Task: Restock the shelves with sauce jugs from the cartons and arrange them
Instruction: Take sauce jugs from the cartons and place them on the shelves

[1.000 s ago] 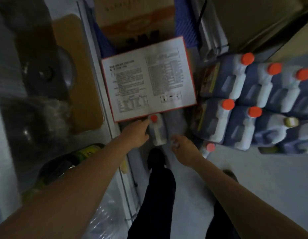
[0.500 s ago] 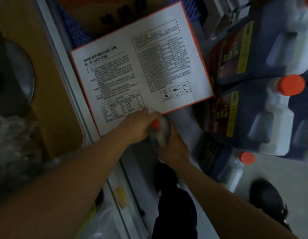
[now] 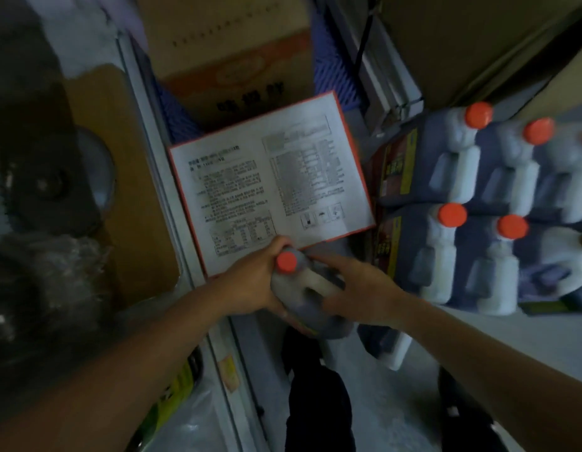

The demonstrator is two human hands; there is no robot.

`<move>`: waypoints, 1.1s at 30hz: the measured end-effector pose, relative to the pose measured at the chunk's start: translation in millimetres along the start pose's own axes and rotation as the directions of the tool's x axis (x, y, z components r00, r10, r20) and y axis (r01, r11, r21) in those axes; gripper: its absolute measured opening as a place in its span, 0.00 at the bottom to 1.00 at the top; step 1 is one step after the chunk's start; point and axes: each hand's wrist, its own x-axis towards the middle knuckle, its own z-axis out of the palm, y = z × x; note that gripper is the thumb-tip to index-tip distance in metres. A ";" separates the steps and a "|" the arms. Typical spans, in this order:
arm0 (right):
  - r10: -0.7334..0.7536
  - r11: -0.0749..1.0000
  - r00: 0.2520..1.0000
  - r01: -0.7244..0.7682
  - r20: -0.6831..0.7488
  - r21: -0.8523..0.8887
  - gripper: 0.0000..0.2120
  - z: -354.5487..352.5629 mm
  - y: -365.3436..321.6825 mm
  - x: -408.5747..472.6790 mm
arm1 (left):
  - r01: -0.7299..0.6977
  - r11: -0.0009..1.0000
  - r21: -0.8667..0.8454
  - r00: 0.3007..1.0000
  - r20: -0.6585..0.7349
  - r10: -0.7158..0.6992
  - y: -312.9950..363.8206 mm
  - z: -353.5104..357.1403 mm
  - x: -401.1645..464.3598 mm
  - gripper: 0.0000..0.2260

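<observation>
A brown carton (image 3: 232,65) fills the top middle of the dim, blurred view, its upper part cut off by the frame edge and its dark print too smeared to read. In front of it lies a white carton face with an orange border (image 3: 270,187), covered in small black print and tables that cannot be read either; its near edge is hidden behind the hands. To the right, stacked sauce jugs (image 3: 459,203) lie on their sides in two rows, orange caps toward the camera, dark bodies with pale moulded handles; the stack runs off the right edge, and one cap at the far right looks yellowish rather than orange. On the left, a shelf upright (image 3: 172,223) separates the aisle from murky shapes wrapped in plastic that are hard to make out.

The held sauce jug (image 3: 310,296) sits just below the white carton's near edge, between both hands. It is dark, with an orange cap and a pale handle. The left hand (image 3: 253,282) curls round its neck side, fingers wrapped behind the cap. The right hand (image 3: 361,288) clasps the body, fingers spread over the shoulder and handle.
</observation>
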 end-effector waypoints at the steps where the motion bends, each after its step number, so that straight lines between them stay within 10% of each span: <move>1: -0.047 0.999 0.999 0.047 0.007 0.002 0.41 -20.7 -14.5 -11.3 | 0.005 0.999 -0.034 0.999 -0.046 -0.006 22.1 -13.2 -19.7 0.45; 9: -0.507 0.862 0.860 0.507 -0.062 -0.022 0.28 -228.7 -197.7 -137.9 | -0.217 0.975 -0.043 0.751 -0.645 0.139 233.5 -145.9 -184.2 0.35; 14: -0.821 0.570 0.512 0.755 -0.251 -0.324 0.32 -322.3 -345.5 -300.0 | -0.229 0.972 0.050 0.414 -0.899 0.144 387.7 -225.3 -322.1 0.34; 27: -0.971 -0.040 -0.131 0.913 -0.200 -0.406 0.36 -393.4 -540.3 -666.7 | -0.273 0.898 0.344 -0.154 -0.937 0.312 666.5 -247.6 -692.6 0.41; 33: -0.960 -0.118 -0.188 0.944 -0.208 -0.309 0.37 -360.6 -581.7 -737.6 | -0.292 0.885 0.362 -0.260 -0.921 0.291 703.3 -214.8 -788.8 0.44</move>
